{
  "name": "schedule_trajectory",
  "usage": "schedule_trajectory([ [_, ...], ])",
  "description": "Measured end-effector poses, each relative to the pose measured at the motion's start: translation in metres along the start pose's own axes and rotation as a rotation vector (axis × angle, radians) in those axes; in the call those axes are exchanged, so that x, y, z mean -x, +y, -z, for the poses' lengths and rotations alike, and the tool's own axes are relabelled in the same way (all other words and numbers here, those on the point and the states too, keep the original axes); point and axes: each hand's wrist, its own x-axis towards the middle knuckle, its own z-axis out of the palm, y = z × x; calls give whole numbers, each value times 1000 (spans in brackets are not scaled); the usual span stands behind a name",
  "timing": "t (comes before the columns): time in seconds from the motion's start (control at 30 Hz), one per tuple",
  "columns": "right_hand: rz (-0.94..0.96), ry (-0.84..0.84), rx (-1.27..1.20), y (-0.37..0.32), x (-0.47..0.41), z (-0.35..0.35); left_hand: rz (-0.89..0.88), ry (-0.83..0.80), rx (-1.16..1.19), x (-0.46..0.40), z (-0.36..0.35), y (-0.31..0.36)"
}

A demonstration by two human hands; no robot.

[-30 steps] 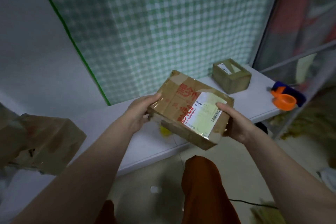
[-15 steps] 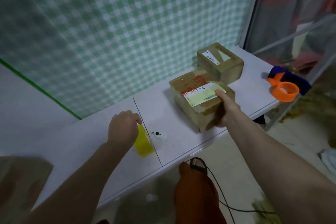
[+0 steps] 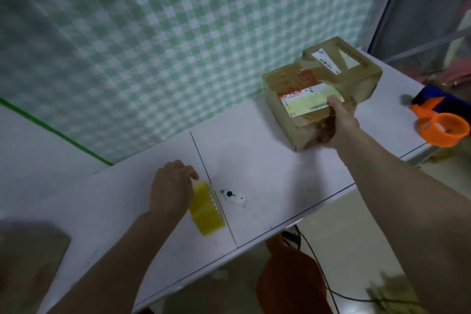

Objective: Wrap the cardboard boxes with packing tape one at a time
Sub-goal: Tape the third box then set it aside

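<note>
Your right hand (image 3: 340,122) grips the near corner of the labelled box (image 3: 303,102), thumb on top, with the box on the white shelf (image 3: 267,160) against a smaller box (image 3: 346,66). Your left hand (image 3: 172,190) curls over the yellow tape dispenser (image 3: 206,209). The box looks light and stiff but tape-slick; hold it by edges and corners, not glossy faces.

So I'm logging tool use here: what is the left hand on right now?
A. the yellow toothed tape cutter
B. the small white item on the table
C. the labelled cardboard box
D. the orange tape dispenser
A: the left hand grips the yellow toothed tape cutter on the white table, while the right hand holds the labelled cardboard box.
</note>
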Motion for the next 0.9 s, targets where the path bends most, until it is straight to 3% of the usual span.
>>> schedule_trajectory([
  [0.1,33,73,17,22,-2,6,8,14,19,14,4,-13],
  [0.17,67,149,154,44,0,6,33,7,33,30,8,-21],
  [0.23,140,83,321,69,30,-2,41,-8,40,52,11,-30],
  [0.33,459,-204,733,109,103,-14,34,21,32,90,22,-43],
  [0.43,952,-383,1283,139,162,-20,77,33,26,132,38,-64],
  [0.5,1214,-465,1449,157,195,-30,145,30,31,160,51,-83],
  [0.6,1414,-589,1540,188,241,-53,263,47,56,204,72,-117],
  [0.8,1411,-882,1587,255,325,-119,635,192,155,275,130,-174],
  [0.9,1325,-1087,1561,288,374,-153,722,414,150,299,142,-205],
])
